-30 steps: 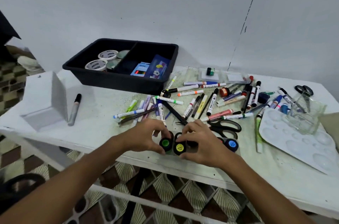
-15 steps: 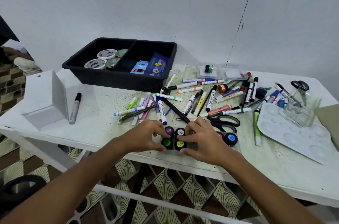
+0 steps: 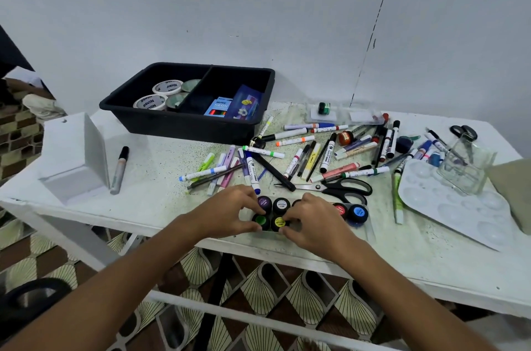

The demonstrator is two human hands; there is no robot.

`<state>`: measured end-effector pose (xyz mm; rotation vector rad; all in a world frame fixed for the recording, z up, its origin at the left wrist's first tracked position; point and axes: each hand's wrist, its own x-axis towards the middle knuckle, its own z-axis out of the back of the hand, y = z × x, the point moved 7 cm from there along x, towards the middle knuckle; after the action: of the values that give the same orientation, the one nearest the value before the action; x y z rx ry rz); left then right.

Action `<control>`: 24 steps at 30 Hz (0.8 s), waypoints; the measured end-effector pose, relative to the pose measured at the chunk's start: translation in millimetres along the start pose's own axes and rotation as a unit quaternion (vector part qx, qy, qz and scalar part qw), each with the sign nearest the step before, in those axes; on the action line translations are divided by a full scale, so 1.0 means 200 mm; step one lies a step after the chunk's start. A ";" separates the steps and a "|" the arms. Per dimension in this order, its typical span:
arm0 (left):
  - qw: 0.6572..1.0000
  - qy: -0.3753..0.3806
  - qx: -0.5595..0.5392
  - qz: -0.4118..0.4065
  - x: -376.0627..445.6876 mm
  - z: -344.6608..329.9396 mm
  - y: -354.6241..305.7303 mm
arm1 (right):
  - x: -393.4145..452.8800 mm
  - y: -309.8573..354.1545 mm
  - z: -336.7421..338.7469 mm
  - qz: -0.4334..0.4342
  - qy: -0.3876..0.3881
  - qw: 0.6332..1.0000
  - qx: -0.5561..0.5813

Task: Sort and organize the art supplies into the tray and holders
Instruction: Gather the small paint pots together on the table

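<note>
Four paint pots now show between the hands, where a second ago only two did. Left hand (image 3: 230,212) curls its grip round the green pot (image 3: 261,220) with the purple pot (image 3: 264,203) just behind; right hand (image 3: 313,218) pinches the yellow pot (image 3: 279,222), next to a white-topped one (image 3: 281,204). Red (image 3: 340,210) and blue (image 3: 358,212) pots stand just right of that hand. Scissors (image 3: 339,188) and scattered markers (image 3: 327,153) lie behind. At the desk's (image 3: 161,161) back sits the black tray (image 3: 189,123), holding tape rolls (image 3: 167,87).
</note>
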<state>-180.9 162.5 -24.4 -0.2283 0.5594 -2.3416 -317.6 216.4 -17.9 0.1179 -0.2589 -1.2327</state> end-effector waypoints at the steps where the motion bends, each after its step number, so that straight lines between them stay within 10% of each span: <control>1: 1.000 0.004 0.012 -0.004 0.01 0.00 -0.01 | 0.00 0.00 0.00 0.007 0.013 1.000 -0.001; 10: 0.999 -0.039 0.002 -0.021 0.22 0.06 -0.08 | 0.03 -0.22 0.11 -0.040 0.005 0.993 0.113; 19: 0.992 -0.106 -0.061 0.000 0.91 0.04 -0.23 | 0.00 -1.10 0.41 -0.245 -0.151 0.953 0.097; 24: 0.993 -0.118 -0.008 -0.006 1.31 -0.04 -0.29 | 0.04 -1.52 0.48 -0.342 -0.112 0.933 0.001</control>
<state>-411.3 25.6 -2.9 -0.5091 0.4615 -2.2801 -618.6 113.8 6.5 0.0705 -0.4390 -1.9458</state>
